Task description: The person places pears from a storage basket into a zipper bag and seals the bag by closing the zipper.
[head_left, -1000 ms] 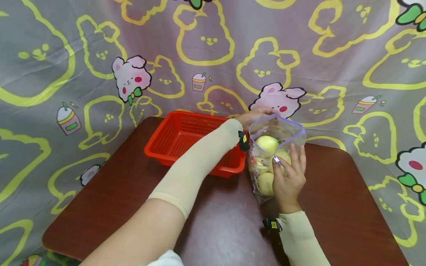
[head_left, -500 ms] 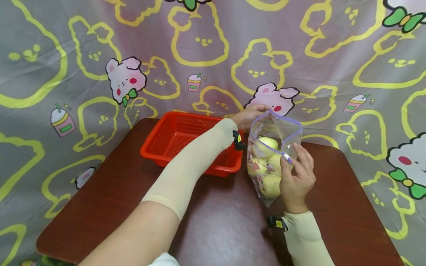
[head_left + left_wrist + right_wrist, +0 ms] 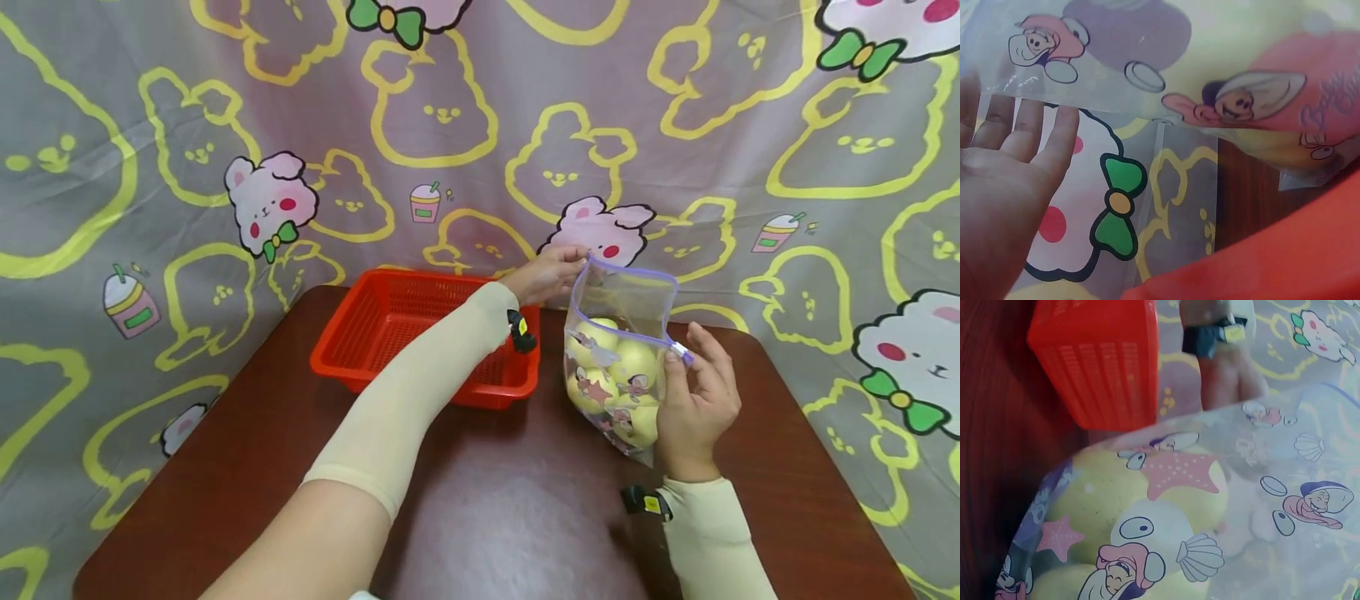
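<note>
A clear zip bag (image 3: 630, 304) with a purple rim and printed cartoon shells and starfish holds several pale yellow round fruits (image 3: 633, 364). Its mouth gapes at the top. My left hand (image 3: 546, 275) pinches the far left corner of the rim. At the near right corner, beside the white zip slider (image 3: 679, 350), my right hand (image 3: 699, 400) grips the edge between thumb and fingers. In the left wrist view the left fingers (image 3: 1060, 134) reach up behind the printed film (image 3: 1166, 69). The right wrist view is filled mostly by the bag (image 3: 1179, 506) and fruit; the right hand is hidden there.
A red plastic basket (image 3: 330, 354) with slotted walls stands to the left of the bag, under the left forearm. Both are at the dark brown table (image 3: 510, 500). A patterned curtain (image 3: 465, 83) hangs close behind the table's far edge.
My right hand has moved right with its corner of the bag, and the bag has turned so more of its printed side shows. The left hand keeps its pinch. The view has shifted slightly.
</note>
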### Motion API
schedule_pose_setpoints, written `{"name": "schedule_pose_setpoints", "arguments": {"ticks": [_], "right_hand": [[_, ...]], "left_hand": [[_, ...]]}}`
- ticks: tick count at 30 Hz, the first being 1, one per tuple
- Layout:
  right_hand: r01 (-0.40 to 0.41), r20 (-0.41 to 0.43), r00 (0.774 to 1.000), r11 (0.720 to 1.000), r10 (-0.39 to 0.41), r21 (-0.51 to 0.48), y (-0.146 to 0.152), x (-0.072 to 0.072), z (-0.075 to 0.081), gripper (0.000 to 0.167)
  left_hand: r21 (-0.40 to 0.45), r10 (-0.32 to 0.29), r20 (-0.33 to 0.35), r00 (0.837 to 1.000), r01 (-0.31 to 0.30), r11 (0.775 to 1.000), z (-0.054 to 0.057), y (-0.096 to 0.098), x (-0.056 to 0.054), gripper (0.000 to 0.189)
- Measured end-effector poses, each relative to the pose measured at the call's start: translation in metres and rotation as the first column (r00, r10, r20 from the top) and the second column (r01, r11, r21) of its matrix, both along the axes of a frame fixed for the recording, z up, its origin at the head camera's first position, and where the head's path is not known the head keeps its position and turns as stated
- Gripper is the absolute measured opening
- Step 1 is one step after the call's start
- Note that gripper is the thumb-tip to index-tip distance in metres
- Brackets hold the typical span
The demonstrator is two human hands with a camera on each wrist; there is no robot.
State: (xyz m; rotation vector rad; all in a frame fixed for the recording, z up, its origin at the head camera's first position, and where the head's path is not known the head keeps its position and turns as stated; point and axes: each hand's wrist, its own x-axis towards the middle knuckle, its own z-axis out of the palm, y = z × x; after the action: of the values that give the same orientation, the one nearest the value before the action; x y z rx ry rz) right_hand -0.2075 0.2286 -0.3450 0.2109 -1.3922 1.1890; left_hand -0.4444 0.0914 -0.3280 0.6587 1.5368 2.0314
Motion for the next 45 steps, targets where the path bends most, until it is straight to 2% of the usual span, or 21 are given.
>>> {"name": "schedule_pose_setpoints", "arguments": {"ticks": [6, 10, 13, 16, 20, 25, 28, 31, 36, 39, 41, 45], "right_hand": [[-0.028, 0.038, 0.999, 0.998, 0.03, -0.056, 0.019, -0.002, -0.002, 0.013], [-0.032, 0.073, 0.997, 0.995, 0.039, -0.097, 0.033, -0.004, 0.0, 0.017], [-0.057, 0.063, 0.996, 0.989, 0.066, -0.139, 0.041, -0.006, 0.003, 0.018], [-0.077, 0.065, 0.994, 0.985, 0.088, -0.157, 0.049, -0.006, 0.007, 0.018], [-0.139, 0.075, 0.985, 0.976, 0.154, -0.169, 0.063, -0.007, 0.01, 0.017], [-0.213, 0.092, 0.967, 0.952, 0.238, -0.218, 0.088, -0.013, 0.008, 0.016], [-0.242, 0.094, 0.959, 0.946, 0.267, -0.217, 0.099, -0.015, 0.004, 0.018], [-0.264, 0.097, 0.953, 0.942, 0.289, -0.207, 0.107, -0.015, 0.002, 0.02], [-0.33, 0.076, 0.931, 0.914, 0.356, -0.237, 0.114, -0.013, -0.001, 0.018], [-0.37, 0.094, 0.91, 0.892, 0.405, -0.259, 0.118, -0.009, 0.001, 0.016], [-0.409, 0.107, 0.886, 0.869, 0.451, -0.278, 0.122, -0.008, 0.002, 0.016], [-0.5, 0.064, 0.835, 0.801, 0.547, -0.328, 0.129, -0.009, 0.003, 0.017]], "left_hand": [[0.02, -0.007, -0.032, 0.999, 0.008, 1.0, -0.008, -0.011, 0.011, 0.019], [0.017, 0.014, -0.058, 0.998, -0.013, 1.0, -0.009, -0.015, 0.016, 0.016], [0.005, 0.04, -0.073, 0.997, -0.04, 0.999, -0.008, -0.017, 0.022, 0.013], [-0.017, 0.073, -0.078, 0.994, -0.075, 0.997, -0.006, -0.02, 0.031, 0.011], [-0.037, 0.114, -0.086, 0.99, -0.118, 0.992, -0.002, -0.026, 0.043, 0.008], [-0.031, 0.139, -0.161, 0.977, -0.146, 0.989, 0.0, -0.036, 0.061, 0.009], [-0.026, 0.166, -0.231, 0.959, -0.176, 0.984, 0.001, -0.044, 0.073, 0.01], [-0.028, 0.196, -0.299, 0.934, -0.214, 0.977, 0.001, -0.05, 0.084, 0.009], [-0.031, 0.225, -0.394, 0.891, -0.258, 0.966, 0.001, -0.055, 0.1, 0.009], [-0.032, 0.231, -0.441, 0.867, -0.272, 0.962, 0.003, -0.058, 0.108, 0.01], [-0.043, 0.229, -0.467, 0.854, -0.281, 0.959, 0.005, -0.061, 0.113, 0.01], [-0.06, 0.234, -0.505, 0.831, -0.305, 0.95, 0.01, -0.066, 0.123, 0.009]]}}
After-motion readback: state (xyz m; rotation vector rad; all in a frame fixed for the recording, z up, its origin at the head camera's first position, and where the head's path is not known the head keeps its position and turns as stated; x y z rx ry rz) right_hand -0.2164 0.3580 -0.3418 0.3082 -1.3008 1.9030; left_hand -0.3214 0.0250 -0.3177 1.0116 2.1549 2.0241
